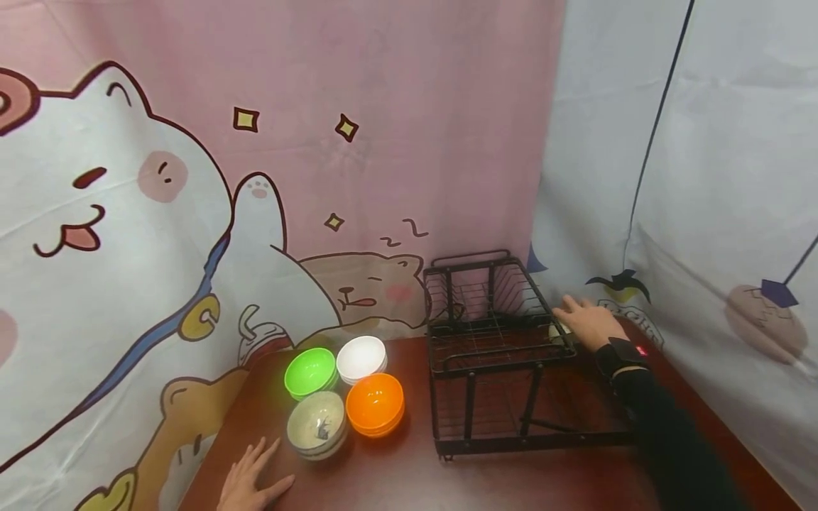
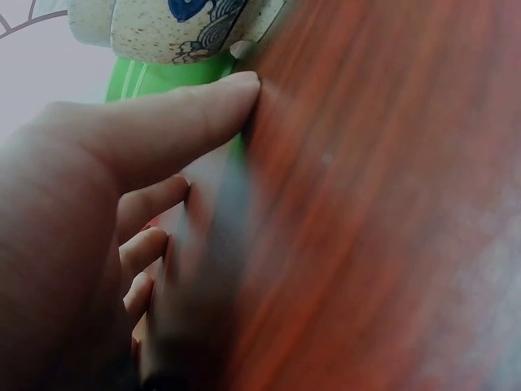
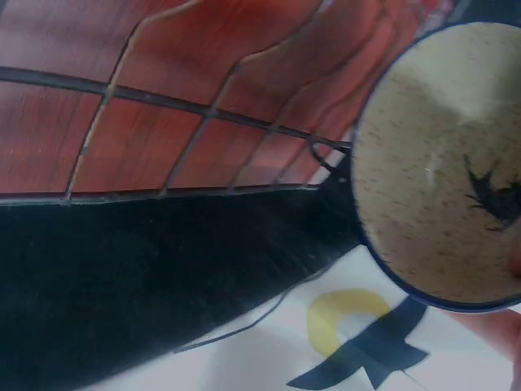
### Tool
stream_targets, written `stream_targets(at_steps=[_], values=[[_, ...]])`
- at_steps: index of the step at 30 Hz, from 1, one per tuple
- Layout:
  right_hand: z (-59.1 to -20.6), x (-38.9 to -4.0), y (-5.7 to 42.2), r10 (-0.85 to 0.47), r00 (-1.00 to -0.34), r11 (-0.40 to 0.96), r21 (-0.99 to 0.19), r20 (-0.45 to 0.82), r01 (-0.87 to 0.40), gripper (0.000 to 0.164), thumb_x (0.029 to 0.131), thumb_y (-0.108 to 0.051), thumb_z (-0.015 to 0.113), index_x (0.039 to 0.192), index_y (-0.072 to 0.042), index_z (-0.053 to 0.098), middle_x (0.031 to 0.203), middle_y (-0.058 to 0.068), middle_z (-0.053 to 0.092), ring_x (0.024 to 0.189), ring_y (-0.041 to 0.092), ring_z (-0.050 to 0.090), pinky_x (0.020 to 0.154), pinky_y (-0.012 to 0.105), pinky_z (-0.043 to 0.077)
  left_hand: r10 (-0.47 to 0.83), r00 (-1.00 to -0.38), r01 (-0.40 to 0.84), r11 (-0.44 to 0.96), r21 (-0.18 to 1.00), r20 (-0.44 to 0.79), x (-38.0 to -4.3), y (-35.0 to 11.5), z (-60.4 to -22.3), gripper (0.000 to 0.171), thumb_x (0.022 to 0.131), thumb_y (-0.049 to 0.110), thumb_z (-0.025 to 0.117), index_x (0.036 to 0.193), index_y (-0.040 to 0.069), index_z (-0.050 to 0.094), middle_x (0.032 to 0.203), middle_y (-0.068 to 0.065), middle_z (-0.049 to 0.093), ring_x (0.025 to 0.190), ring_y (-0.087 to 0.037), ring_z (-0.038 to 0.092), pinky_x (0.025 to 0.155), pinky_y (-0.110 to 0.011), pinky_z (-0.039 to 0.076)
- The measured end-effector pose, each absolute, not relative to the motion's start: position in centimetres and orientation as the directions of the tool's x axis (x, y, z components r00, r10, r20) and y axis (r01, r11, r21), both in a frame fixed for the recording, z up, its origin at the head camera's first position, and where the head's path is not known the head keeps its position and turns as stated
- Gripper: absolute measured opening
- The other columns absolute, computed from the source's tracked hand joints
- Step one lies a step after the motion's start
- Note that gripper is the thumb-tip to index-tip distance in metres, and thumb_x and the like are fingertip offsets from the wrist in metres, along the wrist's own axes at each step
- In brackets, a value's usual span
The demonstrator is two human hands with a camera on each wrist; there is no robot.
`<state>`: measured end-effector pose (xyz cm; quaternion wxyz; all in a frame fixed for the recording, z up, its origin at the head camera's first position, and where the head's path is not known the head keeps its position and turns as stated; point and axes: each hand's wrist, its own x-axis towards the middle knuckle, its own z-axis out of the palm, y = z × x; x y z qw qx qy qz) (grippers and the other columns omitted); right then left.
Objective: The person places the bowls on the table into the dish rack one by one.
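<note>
In the head view my right hand (image 1: 591,323) is at the right side of the black two-tier dish rack (image 1: 501,362). It holds a speckled bowl (image 3: 440,179) with a dark blue rim and a dark figure inside; part of that hand shows at the edge of the right wrist view. The bowl is beside the rack's wire; whether it touches the rack I cannot tell. My left hand (image 1: 249,475) rests on the table with its fingers spread and nothing in it. A stack of speckled bowls (image 1: 316,426) stands just beyond its fingers.
Stacks of green bowls (image 1: 311,372), white bowls (image 1: 361,359) and orange bowls (image 1: 375,404) stand together left of the rack. The reddish wooden table (image 1: 409,475) meets cartoon-printed curtains (image 1: 409,106) at its back and sides.
</note>
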<state>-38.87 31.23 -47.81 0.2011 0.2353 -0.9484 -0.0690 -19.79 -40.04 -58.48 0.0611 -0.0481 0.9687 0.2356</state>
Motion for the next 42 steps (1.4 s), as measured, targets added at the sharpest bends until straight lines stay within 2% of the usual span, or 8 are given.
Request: stream_targets(at_steps=[6,11,15,20,26,33,38,42], values=[[-49.6,-40.1,31.0,-0.502,-0.759,0.864,0.269,0.414,-0.425,0.045,0.075,0.016,0.07,0.111,-0.009,0.07,0.127,0.023,0.055,0.091,0.044,0.059,0.056,0.05,0.052,-0.049,-0.997,-0.069,0.882,0.466,-0.053,-19.7,-40.1,-59.1,0.091,0.076,0.061,0.072,0.148,0.013,0.043,0.157,-0.029,0.025,0.143,-0.055,0.013,0.108,-0.074,0.007],[-50.8,-40.9,31.2,-0.49,-0.753,0.872,0.242,0.439,-0.426,0.051,0.072,0.016,0.073,0.115,-0.012,0.07,0.131,0.02,0.055,0.101,0.044,0.058,0.062,0.051,0.054,-0.06,-0.994,-0.095,0.876,0.474,-0.088,-19.5,-39.9,-58.7,0.092,0.077,0.06,0.072,0.149,0.013,0.041,0.157,-0.029,0.024,0.145,-0.054,0.01,0.109,-0.074,0.005],[-51.3,-41.5,31.2,-0.461,-0.738,0.887,0.219,0.494,-0.407,0.051,0.071,0.015,0.074,0.115,-0.01,0.069,0.13,0.018,0.055,0.104,0.042,0.056,0.066,0.051,0.055,-0.073,-0.99,-0.122,0.88,0.459,-0.123,-19.4,-39.6,-58.1,0.093,0.078,0.062,0.071,0.151,0.014,0.039,0.159,-0.027,0.022,0.146,-0.052,0.007,0.11,-0.072,0.002],[-51.2,-40.8,30.4,-0.347,-0.796,0.927,0.05,0.497,-0.373,0.044,0.078,0.017,0.064,0.118,-0.003,0.067,0.12,0.025,0.055,0.102,0.047,0.055,0.073,0.058,0.052,-0.078,-0.988,-0.131,0.881,0.454,-0.134,-19.4,-39.5,-58.1,0.093,0.077,0.063,0.07,0.15,0.014,0.039,0.159,-0.027,0.02,0.146,-0.052,0.007,0.111,-0.072,0.002],[-50.0,-40.4,29.1,-0.191,-0.909,0.959,-0.125,0.369,-0.253,0.037,0.091,0.007,0.053,0.127,-0.001,0.057,0.115,0.028,0.049,0.1,0.049,0.052,0.079,0.061,0.046,-0.092,-0.986,-0.147,0.873,0.466,-0.138,-19.5,-39.6,-58.2,0.095,0.076,0.064,0.071,0.151,0.014,0.038,0.159,-0.027,0.02,0.146,-0.051,0.006,0.112,-0.07,0.0],[-50.0,-40.5,29.2,-0.176,-0.926,0.964,-0.134,0.335,-0.231,0.037,0.092,0.004,0.052,0.128,-0.004,0.056,0.113,0.028,0.047,0.098,0.048,0.051,0.077,0.059,0.046,-0.091,-0.985,-0.149,0.875,0.461,-0.147,-19.4,-39.5,-57.9,0.094,0.077,0.062,0.071,0.151,0.014,0.038,0.159,-0.027,0.019,0.146,-0.052,0.006,0.111,-0.071,0.001],[-50.1,-40.3,29.5,-0.175,-0.932,0.961,-0.149,0.317,-0.231,0.037,0.094,0.001,0.05,0.131,-0.006,0.054,0.117,0.026,0.047,0.102,0.046,0.051,0.082,0.06,0.044,-0.077,-0.991,-0.122,0.872,0.474,-0.113,-19.3,-39.4,-57.8,0.092,0.078,0.059,0.072,0.151,0.014,0.039,0.159,-0.027,0.02,0.146,-0.052,0.007,0.112,-0.071,0.001],[-49.9,-40.3,29.9,-0.194,-0.932,0.957,-0.15,0.307,-0.249,0.038,0.095,-0.009,0.054,0.133,-0.007,0.054,0.119,0.023,0.05,0.104,0.044,0.053,0.086,0.061,0.043,-0.075,-0.992,-0.113,0.871,0.479,-0.097,-19.3,-39.3,-57.8,0.092,0.077,0.058,0.073,0.15,0.013,0.04,0.159,-0.027,0.021,0.146,-0.052,0.008,0.111,-0.071,0.002]])
